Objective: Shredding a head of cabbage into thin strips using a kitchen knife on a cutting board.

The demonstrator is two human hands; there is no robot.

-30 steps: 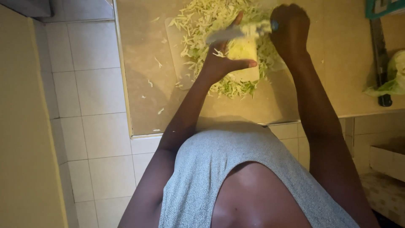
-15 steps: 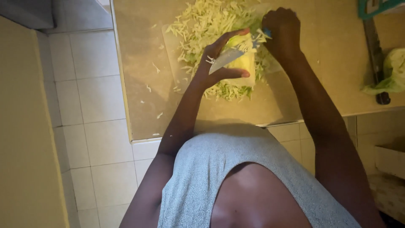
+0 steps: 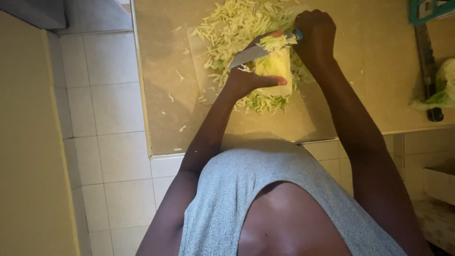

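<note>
My left hand (image 3: 246,78) grips a pale green chunk of cabbage (image 3: 274,71) and presses it down on a cutting board (image 3: 198,66). My right hand (image 3: 315,35) is closed on the blue handle of a knife (image 3: 251,54). The blade lies tilted across the top of the chunk, with shreds on it. A heap of shredded cabbage (image 3: 237,23) spreads around and beyond the chunk on the board.
The board sits on a beige counter (image 3: 161,114) whose left and near edges border white tiles. A long dark tool (image 3: 429,71) and a green leafy piece (image 3: 441,90) lie at the right. A green crate corner (image 3: 426,9) shows top right.
The knife blade has come down and towards me across the cabbage chunk, and more shreds lie on the blade. My left hand has stayed on the chunk.
</note>
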